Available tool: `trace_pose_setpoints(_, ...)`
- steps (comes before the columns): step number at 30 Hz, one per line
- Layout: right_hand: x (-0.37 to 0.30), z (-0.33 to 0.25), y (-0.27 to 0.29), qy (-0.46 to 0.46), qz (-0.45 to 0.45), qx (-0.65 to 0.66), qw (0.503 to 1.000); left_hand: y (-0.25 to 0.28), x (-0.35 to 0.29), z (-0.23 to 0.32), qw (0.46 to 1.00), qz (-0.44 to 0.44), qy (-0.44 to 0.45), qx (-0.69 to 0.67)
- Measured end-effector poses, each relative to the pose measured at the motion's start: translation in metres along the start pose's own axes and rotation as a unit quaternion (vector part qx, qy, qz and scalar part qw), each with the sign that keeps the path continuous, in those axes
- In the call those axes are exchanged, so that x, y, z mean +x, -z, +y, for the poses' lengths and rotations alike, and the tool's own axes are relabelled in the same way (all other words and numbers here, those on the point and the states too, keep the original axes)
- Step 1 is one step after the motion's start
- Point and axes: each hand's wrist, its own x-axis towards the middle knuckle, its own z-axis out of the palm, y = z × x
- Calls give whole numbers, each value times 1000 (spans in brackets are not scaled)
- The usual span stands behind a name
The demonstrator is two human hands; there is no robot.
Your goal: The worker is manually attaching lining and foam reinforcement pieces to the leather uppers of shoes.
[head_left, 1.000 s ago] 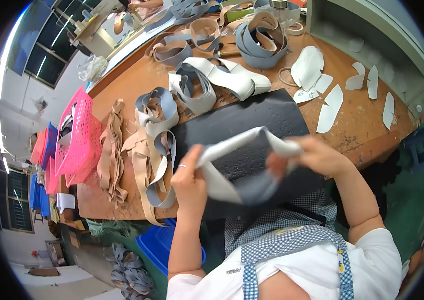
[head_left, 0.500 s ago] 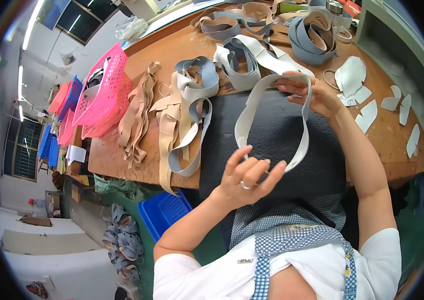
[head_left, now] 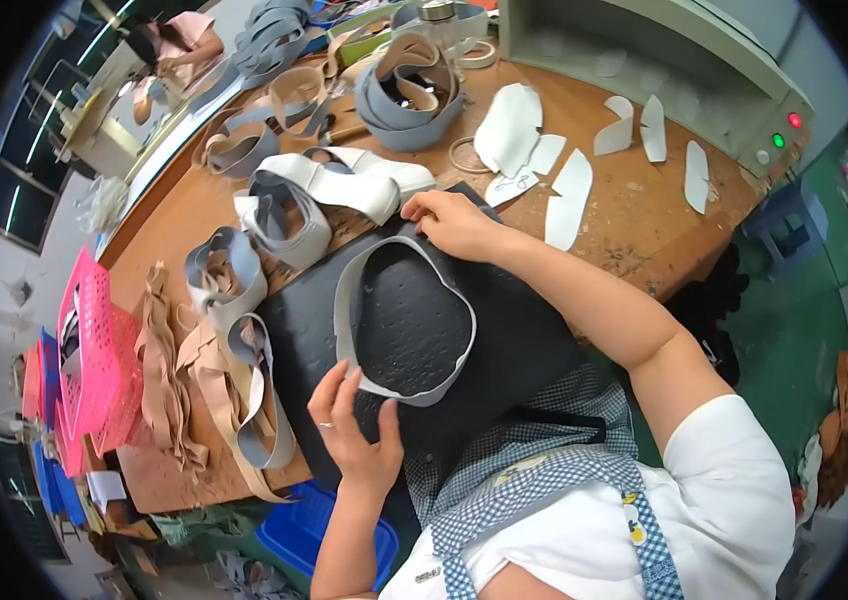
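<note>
A pale grey-white band (head_left: 346,312), joined into a loop, lies on a black perforated mat (head_left: 534,330) in front of me. At the loop's near left edge is my left hand (head_left: 356,440), thumb and fingers apart, fingertips at or almost on the band. My right hand (head_left: 459,225) is away from the loop, at the mat's far edge. Its fingers are loosely bent beside the end of a white strip (head_left: 339,185); whether they touch it cannot be made out, and the thumb is hidden. That strip trails from a white coil (head_left: 294,225).
Tan strips (head_left: 166,370) and grey-white strips (head_left: 224,275) lie left on the wooden table (head_left: 634,225). A large grey roll (head_left: 409,110) and white cut pieces (head_left: 509,130) sit farther back. Pink basket (head_left: 94,350) at left, blue basket (head_left: 309,530) below. Another person (head_left: 179,50) sits beyond.
My right hand has let go of the band's far side and moved to the mat's far edge. The band has gone down onto the mat. My view has turned right.
</note>
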Motion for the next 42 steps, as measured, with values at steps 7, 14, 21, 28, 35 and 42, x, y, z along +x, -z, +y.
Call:
trace_pose_setpoints(7, -64, 23, 62, 18, 100, -97, 990, 25, 19, -32, 990, 80, 75, 89)
trace_pose_setpoints(14, -123, 38, 125, -53, 124, -32, 990, 134, 27, -183, 903, 157, 293, 273)
trace_pose_setpoints(21, -123, -1, 85, -41, 183, 23, 982, 96, 57, -226, 853, 67, 408, 320)
trace_pose_setpoints(28, -119, -44, 57, 18, 157, 1, 988, 83, 78, -250, 921, -81, 382, -8)
trace_pose_setpoints(35, -123, -82, 43, 25, 141, -5, 990, 210, 129, -239, 774, 185, 323, -513)
trace_pose_setpoints(42, -113, -144, -14, -21, -185, 266, 946, 202, 145, -111, 930, 16, 180, -321)
